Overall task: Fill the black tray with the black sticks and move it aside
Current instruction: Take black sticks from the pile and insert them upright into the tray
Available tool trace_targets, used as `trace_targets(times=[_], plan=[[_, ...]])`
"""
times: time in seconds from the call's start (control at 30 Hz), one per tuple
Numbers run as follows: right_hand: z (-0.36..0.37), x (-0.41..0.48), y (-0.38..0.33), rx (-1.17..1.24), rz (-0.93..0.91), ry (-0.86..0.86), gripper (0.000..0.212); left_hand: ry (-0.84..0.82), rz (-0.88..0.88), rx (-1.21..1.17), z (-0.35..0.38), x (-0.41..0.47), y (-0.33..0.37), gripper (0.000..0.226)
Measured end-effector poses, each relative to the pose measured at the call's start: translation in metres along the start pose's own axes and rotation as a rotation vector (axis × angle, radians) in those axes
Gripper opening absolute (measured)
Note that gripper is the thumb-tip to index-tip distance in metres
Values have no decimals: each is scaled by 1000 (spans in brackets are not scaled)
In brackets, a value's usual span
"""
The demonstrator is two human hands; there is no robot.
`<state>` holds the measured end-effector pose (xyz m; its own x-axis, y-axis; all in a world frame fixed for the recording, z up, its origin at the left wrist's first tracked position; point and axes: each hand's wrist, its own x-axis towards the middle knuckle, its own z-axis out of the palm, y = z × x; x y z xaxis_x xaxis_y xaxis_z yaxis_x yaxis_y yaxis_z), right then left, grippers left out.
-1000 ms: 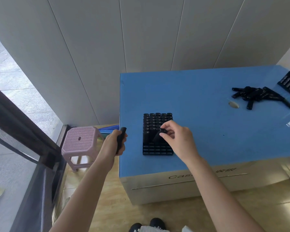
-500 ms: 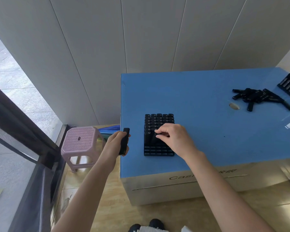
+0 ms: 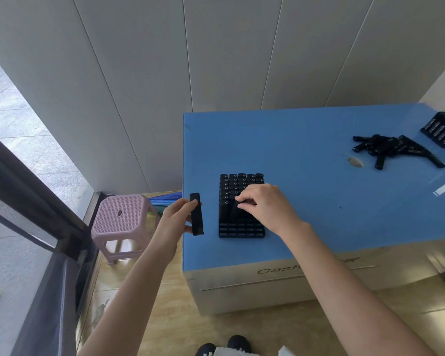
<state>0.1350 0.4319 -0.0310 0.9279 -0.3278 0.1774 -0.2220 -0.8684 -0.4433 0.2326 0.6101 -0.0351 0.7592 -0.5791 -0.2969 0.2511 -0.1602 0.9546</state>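
Note:
A black tray [image 3: 240, 231] sits near the front left corner of the blue table [image 3: 306, 201]. Upright black sticks fill its far rows; the front rows show bare slots. My right hand [image 3: 263, 205] is over the tray's middle, fingertips pinching the top of a black stick [image 3: 238, 210] standing in the tray. My left hand [image 3: 176, 219] grips one black stick [image 3: 196, 214] upright, just left of the tray at the table's left edge. A loose pile of black sticks [image 3: 393, 150] lies at the far right.
A second black tray [image 3: 442, 129] lies at the table's far right edge. A small oval mark [image 3: 355, 161] is beside the pile. A pink stool [image 3: 121, 222] stands on the floor left of the table. A grey wall runs behind.
My left hand has carried its stick rightward and up to the table's left edge. My right hand has lowered its stick from a tilt down among the standing ones.

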Motion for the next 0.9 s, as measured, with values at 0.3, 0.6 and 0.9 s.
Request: trace_targets(times=[0.3, 0.6, 0.9], plan=[[9, 0, -4, 20, 11, 8, 18, -25, 34, -15, -2, 1, -3, 9], [32, -45, -33, 784, 360, 107, 26, -79, -9, -135, -2, -1, -2, 16], [10, -50, -3, 921, 435, 327, 12, -4, 261, 666, -3, 8, -17, 2]])
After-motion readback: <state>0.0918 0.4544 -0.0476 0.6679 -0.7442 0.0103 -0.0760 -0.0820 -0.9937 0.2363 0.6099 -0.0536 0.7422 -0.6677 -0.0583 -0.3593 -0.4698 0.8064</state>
